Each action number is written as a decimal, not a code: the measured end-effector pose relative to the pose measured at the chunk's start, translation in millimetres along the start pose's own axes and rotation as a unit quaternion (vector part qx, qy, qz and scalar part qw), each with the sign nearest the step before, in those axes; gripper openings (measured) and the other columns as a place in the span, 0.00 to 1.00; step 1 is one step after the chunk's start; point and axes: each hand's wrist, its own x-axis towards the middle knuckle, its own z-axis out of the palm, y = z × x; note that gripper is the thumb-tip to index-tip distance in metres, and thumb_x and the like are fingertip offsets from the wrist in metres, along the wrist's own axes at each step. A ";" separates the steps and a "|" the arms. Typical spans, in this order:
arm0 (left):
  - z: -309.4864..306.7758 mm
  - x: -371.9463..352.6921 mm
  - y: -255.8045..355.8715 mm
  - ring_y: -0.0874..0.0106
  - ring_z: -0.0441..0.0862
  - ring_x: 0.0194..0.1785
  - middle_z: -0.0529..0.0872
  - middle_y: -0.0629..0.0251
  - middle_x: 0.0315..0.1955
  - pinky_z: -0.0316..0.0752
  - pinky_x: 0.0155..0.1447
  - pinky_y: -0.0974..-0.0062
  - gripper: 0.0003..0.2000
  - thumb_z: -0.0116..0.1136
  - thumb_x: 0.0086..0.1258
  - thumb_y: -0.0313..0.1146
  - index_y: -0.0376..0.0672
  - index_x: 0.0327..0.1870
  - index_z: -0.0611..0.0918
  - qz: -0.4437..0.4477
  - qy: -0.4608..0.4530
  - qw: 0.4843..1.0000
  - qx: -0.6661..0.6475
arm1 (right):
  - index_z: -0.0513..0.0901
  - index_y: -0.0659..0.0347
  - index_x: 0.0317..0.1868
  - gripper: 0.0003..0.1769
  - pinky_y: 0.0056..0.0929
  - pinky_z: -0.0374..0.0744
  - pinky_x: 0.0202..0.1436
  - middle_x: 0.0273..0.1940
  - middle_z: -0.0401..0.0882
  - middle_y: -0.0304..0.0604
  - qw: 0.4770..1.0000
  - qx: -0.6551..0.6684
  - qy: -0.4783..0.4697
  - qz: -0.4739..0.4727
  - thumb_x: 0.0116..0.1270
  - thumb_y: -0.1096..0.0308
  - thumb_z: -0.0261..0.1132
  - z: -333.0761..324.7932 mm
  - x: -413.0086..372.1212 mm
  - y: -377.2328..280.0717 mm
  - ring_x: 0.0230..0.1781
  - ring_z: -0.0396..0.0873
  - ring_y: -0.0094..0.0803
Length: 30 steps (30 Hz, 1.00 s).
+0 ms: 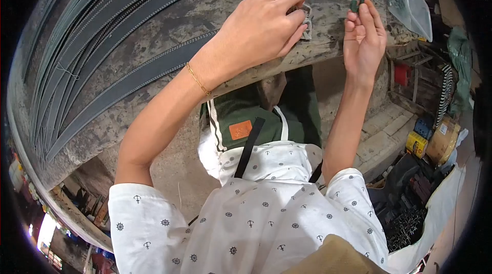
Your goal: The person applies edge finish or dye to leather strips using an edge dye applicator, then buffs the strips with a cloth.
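My left hand (269, 20) is at the top middle, fingers curled over a crumpled grey cloth (307, 17) at the bench's near edge. Much of the cloth is covered by the hand. To the right, my right hand (365, 35) is raised with its palm toward me, pinching a small dark green piece (354, 6) between thumb and fingertips. What that piece is, I cannot make out. Dark grey straps (154, 69) with pale stitched edges run across the bench on the left, the nearest one passing behind my left wrist.
The worn, stained workbench (328, 43) spans the top. A clear plastic tub (410, 7) stands at its right end. Lower right are a yellow tin (416, 144), a brown tape roll (443, 139) and a pile of small dark metal parts (407, 230).
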 end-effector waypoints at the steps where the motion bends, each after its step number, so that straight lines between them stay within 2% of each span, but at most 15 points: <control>1: -1.8 0.9 1.1 0.60 0.79 0.53 0.82 0.59 0.46 0.77 0.57 0.64 0.09 0.67 0.64 0.31 0.36 0.40 0.84 -0.001 -0.006 1.000 0.007 | 0.82 0.69 0.55 0.12 0.24 0.85 0.41 0.42 0.86 0.44 0.999 0.021 -0.026 0.009 0.75 0.74 0.64 -3.8 0.2 -1.7 0.36 0.84 0.28; 6: -6.4 2.5 -1.6 0.59 0.81 0.50 0.83 0.58 0.44 0.79 0.55 0.65 0.08 0.67 0.65 0.29 0.34 0.37 0.83 -0.019 -0.015 0.999 -0.027 | 0.82 0.69 0.55 0.12 0.23 0.86 0.42 0.42 0.86 0.44 1.000 0.013 -0.013 0.010 0.75 0.73 0.65 -18.5 -15.3 -18.7 0.37 0.85 0.27; 8: -4.5 1.2 -5.1 0.58 0.83 0.47 0.84 0.56 0.42 0.80 0.52 0.63 0.06 0.65 0.66 0.27 0.33 0.39 0.83 -0.147 0.117 0.978 -0.091 | 0.83 0.70 0.54 0.12 0.21 0.86 0.39 0.42 0.86 0.45 0.997 -0.063 0.043 0.021 0.74 0.74 0.65 -25.8 -24.0 -28.2 0.36 0.85 0.26; 9: -13.0 4.7 1.2 0.57 0.85 0.45 0.85 0.55 0.42 0.81 0.51 0.62 0.07 0.65 0.67 0.26 0.33 0.41 0.83 -0.205 0.120 0.964 -0.123 | 0.83 0.70 0.53 0.12 0.19 0.85 0.37 0.43 0.87 0.46 0.995 -0.074 0.062 0.017 0.73 0.74 0.67 -31.1 -27.6 -32.1 0.35 0.85 0.26; 10: -13.4 5.0 1.7 0.57 0.85 0.45 0.85 0.55 0.42 0.81 0.51 0.62 0.07 0.65 0.67 0.26 0.33 0.41 0.83 -0.199 0.120 0.965 -0.124 | 0.83 0.70 0.53 0.12 0.19 0.85 0.37 0.43 0.87 0.46 0.995 -0.072 0.063 0.012 0.73 0.74 0.67 -37.5 -31.7 -36.5 0.35 0.85 0.26; 12: -9.6 4.4 -0.6 0.57 0.84 0.47 0.85 0.55 0.44 0.81 0.53 0.64 0.07 0.66 0.67 0.27 0.33 0.41 0.84 -0.046 0.071 0.990 -0.115 | 0.83 0.71 0.54 0.13 0.18 0.86 0.37 0.44 0.87 0.47 0.985 -0.134 0.109 0.002 0.71 0.75 0.69 -49.7 -34.5 -44.8 0.35 0.86 0.27; 13: -7.3 3.6 0.4 0.56 0.84 0.48 0.85 0.55 0.45 0.80 0.54 0.66 0.08 0.66 0.65 0.27 0.33 0.40 0.84 0.023 0.008 0.997 -0.075 | 0.83 0.71 0.54 0.13 0.18 0.86 0.37 0.44 0.87 0.47 0.986 -0.128 0.111 -0.003 0.71 0.75 0.69 -55.4 -34.3 -49.1 0.35 0.86 0.27; 14: -6.0 2.4 -0.1 0.56 0.84 0.48 0.85 0.55 0.45 0.80 0.54 0.66 0.08 0.66 0.65 0.27 0.33 0.40 0.84 0.029 0.006 0.997 -0.072 | 0.83 0.72 0.54 0.14 0.18 0.86 0.37 0.44 0.87 0.48 0.982 -0.144 0.123 -0.015 0.71 0.76 0.69 -61.5 -34.3 -53.0 0.35 0.86 0.27; 17: -8.6 0.0 0.1 0.56 0.83 0.45 0.85 0.55 0.41 0.79 0.49 0.65 0.07 0.66 0.64 0.27 0.32 0.37 0.83 -0.060 0.021 0.997 -0.049 | 0.83 0.73 0.54 0.14 0.18 0.86 0.37 0.44 0.87 0.49 0.978 -0.147 0.146 -0.038 0.70 0.76 0.70 -74.5 -32.1 -60.2 0.36 0.87 0.28; 18: -9.7 0.0 0.7 0.56 0.83 0.45 0.85 0.55 0.41 0.79 0.49 0.65 0.07 0.66 0.64 0.27 0.32 0.37 0.83 -0.051 0.019 0.997 -0.048 | 0.83 0.73 0.54 0.14 0.18 0.86 0.37 0.44 0.87 0.49 0.978 -0.139 0.152 -0.045 0.70 0.77 0.70 -77.2 -30.0 -62.1 0.36 0.87 0.28; 20: -10.5 2.5 1.6 0.56 0.82 0.43 0.84 0.55 0.38 0.78 0.47 0.65 0.07 0.67 0.64 0.27 0.32 0.37 0.82 -0.122 0.046 0.990 -0.048 | 0.83 0.73 0.54 0.14 0.18 0.86 0.37 0.44 0.87 0.49 0.976 -0.129 0.167 -0.049 0.69 0.77 0.69 -80.8 -25.9 -62.7 0.36 0.87 0.28; 22: -9.5 4.8 0.4 0.56 0.82 0.42 0.83 0.54 0.38 0.78 0.47 0.65 0.07 0.66 0.65 0.27 0.32 0.37 0.82 -0.111 0.051 0.991 -0.052 | 0.83 0.73 0.53 0.14 0.19 0.86 0.36 0.44 0.87 0.48 0.974 -0.119 0.183 -0.051 0.69 0.78 0.69 -85.2 -24.0 -63.0 0.36 0.87 0.28; 26: -10.3 6.1 0.5 0.56 0.83 0.42 0.84 0.54 0.38 0.78 0.48 0.66 0.08 0.66 0.66 0.28 0.31 0.38 0.83 -0.116 0.043 0.992 -0.040 | 0.85 0.72 0.52 0.14 0.21 0.84 0.36 0.41 0.87 0.46 0.974 -0.156 0.145 -0.082 0.68 0.76 0.71 -85.2 -23.4 -62.5 0.35 0.87 0.29; 30: -13.7 8.4 0.5 0.61 0.84 0.41 0.85 0.55 0.38 0.78 0.49 0.69 0.08 0.65 0.67 0.28 0.31 0.38 0.82 -0.169 0.036 0.981 -0.084 | 0.86 0.68 0.51 0.13 0.22 0.83 0.34 0.42 0.88 0.44 0.934 -0.307 0.127 -0.129 0.67 0.75 0.72 -74.1 -22.9 -67.8 0.33 0.85 0.26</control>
